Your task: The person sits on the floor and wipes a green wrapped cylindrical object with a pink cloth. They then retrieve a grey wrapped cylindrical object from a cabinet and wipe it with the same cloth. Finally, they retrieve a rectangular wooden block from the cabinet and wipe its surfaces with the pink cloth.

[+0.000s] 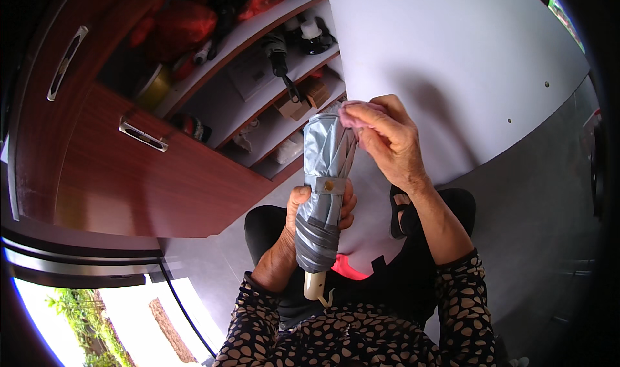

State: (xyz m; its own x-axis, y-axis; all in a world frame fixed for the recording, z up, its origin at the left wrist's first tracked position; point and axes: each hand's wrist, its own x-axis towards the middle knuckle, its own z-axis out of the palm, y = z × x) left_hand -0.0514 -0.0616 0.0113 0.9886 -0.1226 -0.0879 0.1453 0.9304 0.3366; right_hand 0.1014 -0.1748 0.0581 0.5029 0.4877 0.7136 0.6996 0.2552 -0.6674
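Note:
A folded silver-grey umbrella (pixel 325 149) is gripped around its middle by my left hand (pixel 299 203). Its closing strap with a gold-coloured snap wraps the canopy just above my thumb, and the cream handle (pixel 314 285) with a wrist loop points toward my body. My right hand (pixel 397 139) pinches a crumpled pink cloth (pixel 355 113) against the umbrella's far end. Part of the cloth is hidden behind my fingers.
At the left stands a reddish-brown wooden cabinet (pixel 160 187) with metal handles. Its open shelves hold a black folded umbrella (pixel 278 61), small cardboard boxes (pixel 290 106) and red plastic bags (pixel 186 25). A white panel (pixel 436 37) stands ahead; grey tiled floor (pixel 528 192) lies at right.

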